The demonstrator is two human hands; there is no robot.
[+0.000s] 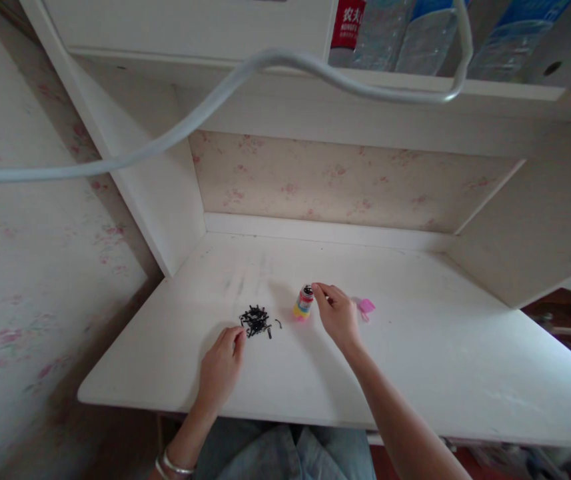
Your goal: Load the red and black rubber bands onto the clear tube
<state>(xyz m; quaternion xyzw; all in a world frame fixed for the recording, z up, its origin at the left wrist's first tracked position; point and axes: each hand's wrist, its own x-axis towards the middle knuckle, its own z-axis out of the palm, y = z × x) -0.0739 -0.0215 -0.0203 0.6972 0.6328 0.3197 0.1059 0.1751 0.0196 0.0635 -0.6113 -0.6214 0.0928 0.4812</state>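
A heap of small black pieces point(254, 321), thin and looped like little hair elastics, lies on the white desktop. My left hand point(221, 363) rests at the heap's near left edge, its thumb and fingertips pinched together; whatever is between them is too small to make out. Right of the heap stands a small clear bottle with a rainbow-coloured label point(303, 303), uncapped, with black pieces showing at its mouth. At its rim my right hand point(338, 313) has its fingertips closed in a pinch, and their contents cannot be made out. Beside that hand lies a pink lid point(366, 306).
The white desk point(440, 353) has a side panel at its left and another at its right. A pale, thick cable point(190, 123) arcs across the view above. Water bottles point(425, 37) stand on the shelf overhead. Flowered wallpaper point(315, 175) covers the back.
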